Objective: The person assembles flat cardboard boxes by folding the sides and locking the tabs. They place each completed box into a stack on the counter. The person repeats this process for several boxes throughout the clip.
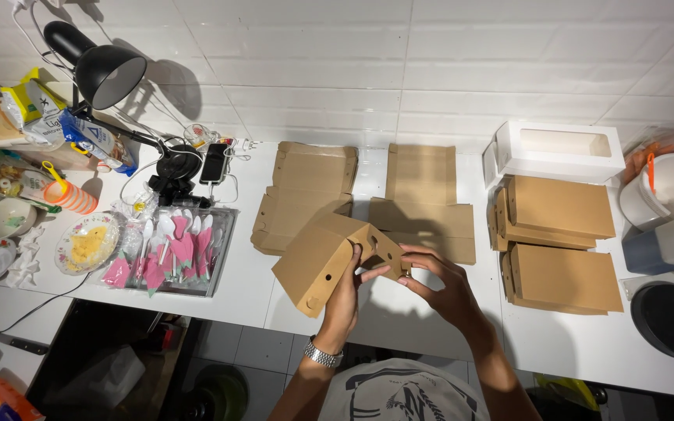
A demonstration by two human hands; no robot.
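I hold a half-folded brown cardboard box [317,261] over the front of the white table [251,288]. My left hand [345,300], with a metal watch on the wrist, grips the box's open end from below. My right hand [438,284] pinches the flap with round holes at the box's right side. Behind the box lie flat unfolded cardboard blanks [423,195].
Stacks of folded brown boxes [559,242] sit at the right, with a white windowed box [559,150] behind them. A tray of pink and white spoons [177,249], a black desk lamp [103,74], a phone [214,162], plates and snack bags fill the left. A black pan [672,320] is far right.
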